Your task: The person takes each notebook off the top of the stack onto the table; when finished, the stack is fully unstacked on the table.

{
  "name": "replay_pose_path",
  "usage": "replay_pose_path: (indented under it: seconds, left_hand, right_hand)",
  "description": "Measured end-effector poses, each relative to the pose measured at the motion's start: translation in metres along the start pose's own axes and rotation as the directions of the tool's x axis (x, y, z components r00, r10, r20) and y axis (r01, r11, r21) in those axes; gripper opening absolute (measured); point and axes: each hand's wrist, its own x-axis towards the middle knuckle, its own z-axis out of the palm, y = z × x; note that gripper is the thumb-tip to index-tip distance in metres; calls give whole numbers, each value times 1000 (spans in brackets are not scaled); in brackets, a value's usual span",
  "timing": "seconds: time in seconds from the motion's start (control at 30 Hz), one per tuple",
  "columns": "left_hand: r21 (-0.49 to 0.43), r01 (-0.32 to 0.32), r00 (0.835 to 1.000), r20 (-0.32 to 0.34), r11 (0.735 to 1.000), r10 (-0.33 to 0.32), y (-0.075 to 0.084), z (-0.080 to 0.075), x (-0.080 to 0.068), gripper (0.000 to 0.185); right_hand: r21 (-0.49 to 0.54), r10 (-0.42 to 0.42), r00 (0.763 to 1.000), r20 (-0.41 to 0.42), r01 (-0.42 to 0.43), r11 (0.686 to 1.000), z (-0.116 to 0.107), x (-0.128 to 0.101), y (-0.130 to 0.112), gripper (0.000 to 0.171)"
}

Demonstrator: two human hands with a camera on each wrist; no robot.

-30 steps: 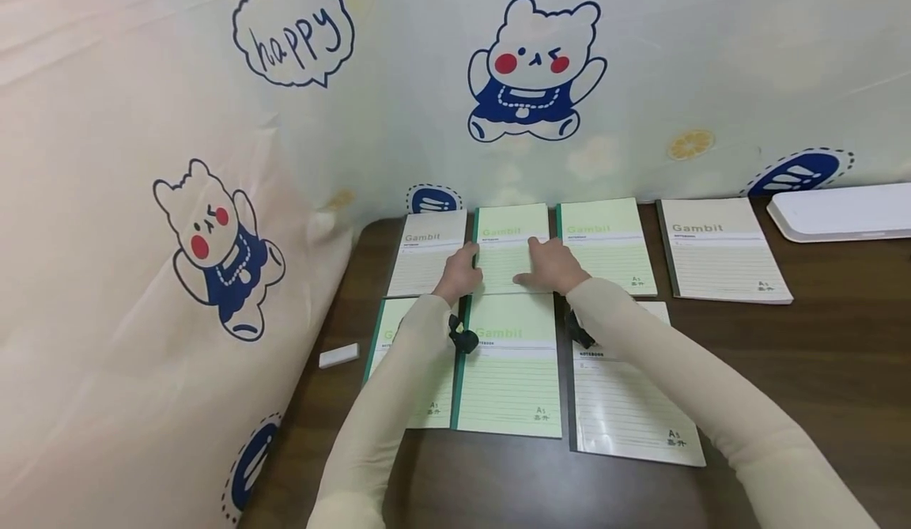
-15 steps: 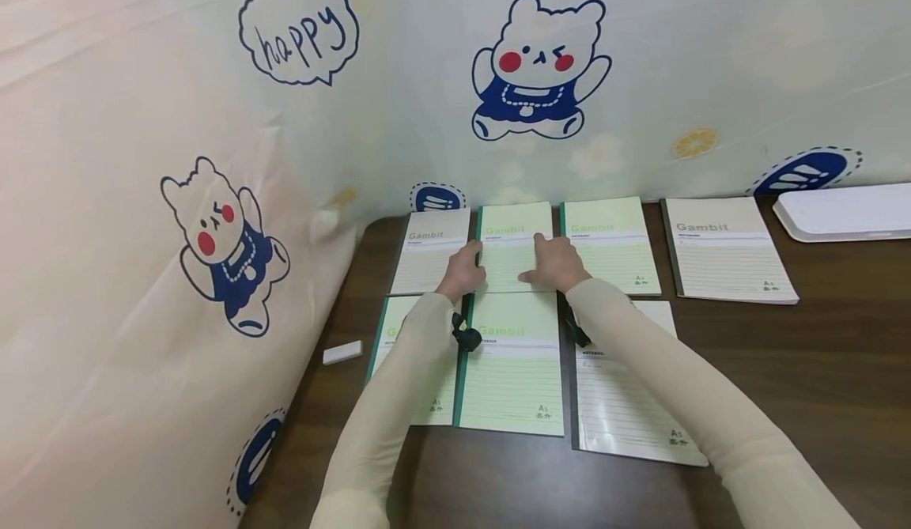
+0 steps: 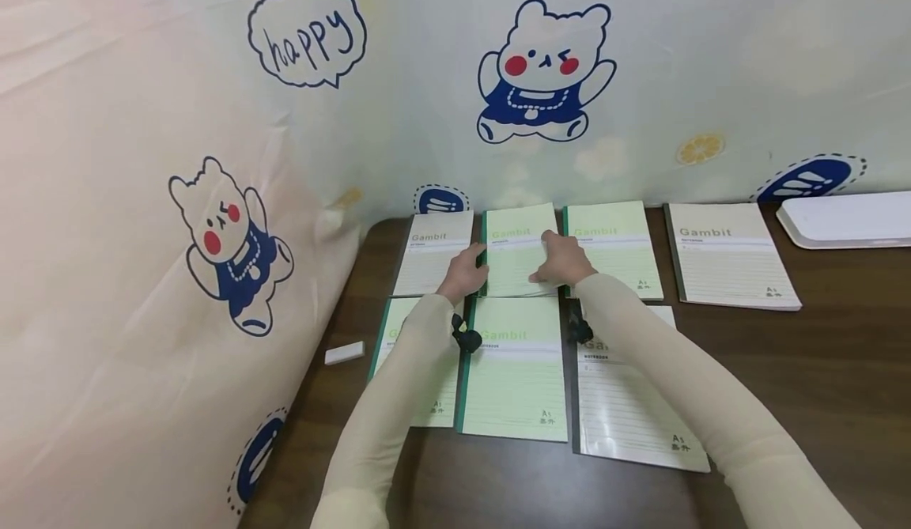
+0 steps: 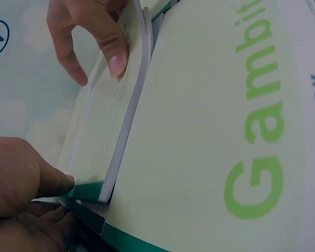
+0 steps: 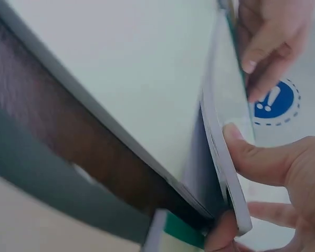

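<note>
A green Gambit notebook (image 3: 515, 248) lies in the middle of the back row on the dark table (image 3: 840, 371). My left hand (image 3: 466, 273) pinches its left spine corner, thumb on top (image 4: 63, 202). My right hand (image 3: 562, 260) grips its right edge, thumb above and fingers below (image 5: 228, 184). The notebook (image 4: 110, 131) is tilted up a little off the table. Just in front of it lies another green notebook (image 3: 514, 379), large in the left wrist view (image 4: 210, 131).
A white notebook (image 3: 437, 252), a green one (image 3: 614, 248) and a grey one (image 3: 727, 264) share the back row. Two more (image 3: 398, 355) (image 3: 633, 406) flank the front row. A white eraser (image 3: 345, 352) lies left, a white tray (image 3: 847, 219) back right. Cartoon cloth (image 3: 213, 157) walls the back and left.
My right hand has slid from lying on the notebook's cover to its right edge and curled round it. The left hand stays at the spine.
</note>
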Motion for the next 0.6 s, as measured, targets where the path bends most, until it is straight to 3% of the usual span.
replay_pose_path:
  seconds: [0.2,0.3,0.43,0.6]
  left_hand:
    - [7,-13,1000,1,1000,13,-2,2,1,51]
    - [6,-12,1000,6,1000,12,-2,2,1,55]
    - [0,2,1000,10,1000,-2,-3,1,2,62]
    - [25,10,1000,17,1000,-10,-4,1,4,63]
  right_hand:
    - [24,-17,1000,20,16,1000,-14,-2,5,70]
    - [153,-22,1000,16,19,988,-19,-1,10,55]
    - [389,-14,999,33,0,921,-21,3,19,36]
    - [538,-3,999,39,-18,843,-16,5,26,33]
